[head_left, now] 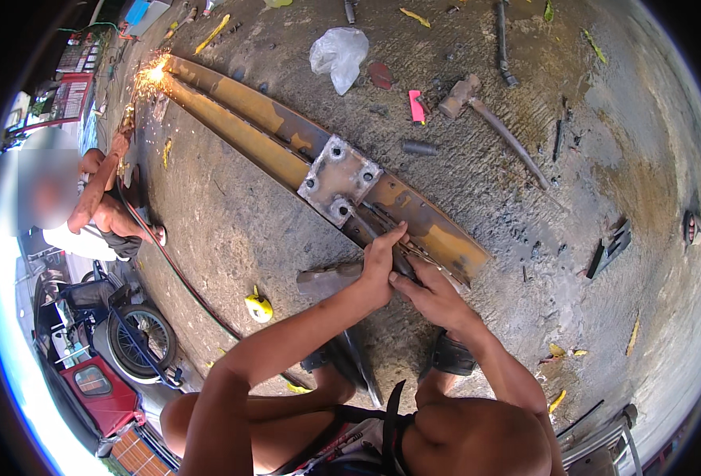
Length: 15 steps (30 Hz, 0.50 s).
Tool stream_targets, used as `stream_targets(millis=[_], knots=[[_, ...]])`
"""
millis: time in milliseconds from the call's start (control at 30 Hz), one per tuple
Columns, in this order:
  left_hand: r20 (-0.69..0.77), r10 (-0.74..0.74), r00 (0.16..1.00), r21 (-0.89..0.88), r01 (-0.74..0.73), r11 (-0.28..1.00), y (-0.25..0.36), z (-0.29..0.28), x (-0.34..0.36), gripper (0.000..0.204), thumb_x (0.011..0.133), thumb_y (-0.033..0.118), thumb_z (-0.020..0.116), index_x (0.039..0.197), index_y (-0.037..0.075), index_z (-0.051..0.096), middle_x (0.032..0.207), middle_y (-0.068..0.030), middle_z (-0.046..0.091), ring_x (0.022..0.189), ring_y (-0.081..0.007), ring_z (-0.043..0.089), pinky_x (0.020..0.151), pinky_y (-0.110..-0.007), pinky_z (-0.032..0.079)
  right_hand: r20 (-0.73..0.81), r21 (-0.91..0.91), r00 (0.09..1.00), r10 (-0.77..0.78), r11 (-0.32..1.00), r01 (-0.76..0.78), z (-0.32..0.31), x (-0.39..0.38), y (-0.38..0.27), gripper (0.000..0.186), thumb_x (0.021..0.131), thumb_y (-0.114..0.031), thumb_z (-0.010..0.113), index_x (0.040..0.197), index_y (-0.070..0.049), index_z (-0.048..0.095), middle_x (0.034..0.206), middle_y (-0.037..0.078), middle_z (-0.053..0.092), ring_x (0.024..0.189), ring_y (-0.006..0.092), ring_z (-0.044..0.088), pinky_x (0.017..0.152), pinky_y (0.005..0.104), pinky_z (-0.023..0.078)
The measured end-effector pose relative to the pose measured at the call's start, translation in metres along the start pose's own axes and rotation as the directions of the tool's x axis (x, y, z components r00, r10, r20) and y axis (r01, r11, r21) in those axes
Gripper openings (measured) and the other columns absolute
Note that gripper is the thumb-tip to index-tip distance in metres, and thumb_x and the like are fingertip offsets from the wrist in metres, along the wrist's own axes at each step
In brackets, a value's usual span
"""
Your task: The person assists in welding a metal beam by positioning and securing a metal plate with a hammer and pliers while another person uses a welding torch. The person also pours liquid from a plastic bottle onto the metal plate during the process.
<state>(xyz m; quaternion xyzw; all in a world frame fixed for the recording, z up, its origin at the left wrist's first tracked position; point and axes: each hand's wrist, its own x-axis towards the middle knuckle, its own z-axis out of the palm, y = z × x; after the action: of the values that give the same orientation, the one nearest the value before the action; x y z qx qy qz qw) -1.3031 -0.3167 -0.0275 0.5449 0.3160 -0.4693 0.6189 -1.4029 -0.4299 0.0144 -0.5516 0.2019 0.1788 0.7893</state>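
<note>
My left hand (382,262) and my right hand (418,285) grip a long dark metal rod (370,226), whose far end reaches the lower hole of a square steel plate (339,176). The plate, with holes near its corners, lies across a rusty, yellowish-brown steel beam (438,234). A large hammer head (323,279) lies beneath my left forearm, beside the beam. A second hammer (505,131) with a long handle lies beyond the beam to the right.
A co-worker (104,198) at left holds a torch (128,123) throwing sparks at the beam's far end. A hose (176,270), yellow tape measure (258,308), plastic bag (338,59), black angled metal piece (608,250) and motorbike (96,333) surround me. Another person's foot (696,230) is at far right.
</note>
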Motion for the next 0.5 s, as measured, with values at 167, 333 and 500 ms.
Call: stream_targets(millis=[167,333,500], knots=[[0.021,0.005,1.0,-0.125,-0.002,0.992,-0.008,0.004,-0.018,0.026,0.098,0.035,0.067,0.11,0.012,0.061,0.094,-0.0037,0.066,0.087,-0.0204,0.065,0.081,-0.038,0.054,0.04,0.101,0.998,0.048,0.994,-0.051,0.002,0.004,0.007,0.027,0.101,-0.017,0.062,0.115,0.005,0.059,0.094,0.01,0.063,0.087,0.0169,0.058,0.079,0.034,0.048],[-0.013,0.014,1.0,-0.097,-0.015,0.995,-0.004,-0.005,-0.003,0.025,0.101,0.036,0.062,0.108,0.012,0.06,0.094,-0.0049,0.067,0.085,-0.0213,0.066,0.079,-0.04,0.055,-0.032,0.032,0.995,-0.096,0.995,0.097,0.01,0.017,0.025,0.03,0.101,-0.016,0.061,0.12,0.006,0.059,0.108,0.014,0.068,0.098,0.0218,0.062,0.089,0.0376,0.049],[-0.098,0.11,0.989,0.009,-0.11,0.994,-0.024,-0.012,0.023,0.024,0.099,0.032,0.062,0.102,0.008,0.059,0.085,-0.0057,0.063,0.078,-0.0213,0.064,0.074,-0.039,0.054,-0.091,-0.332,0.948,-0.304,0.907,0.259,0.001,0.017,0.034,0.035,0.098,-0.02,0.066,0.124,0.004,0.061,0.079,0.008,0.063,0.066,0.0227,0.057,0.062,0.0359,0.046]])
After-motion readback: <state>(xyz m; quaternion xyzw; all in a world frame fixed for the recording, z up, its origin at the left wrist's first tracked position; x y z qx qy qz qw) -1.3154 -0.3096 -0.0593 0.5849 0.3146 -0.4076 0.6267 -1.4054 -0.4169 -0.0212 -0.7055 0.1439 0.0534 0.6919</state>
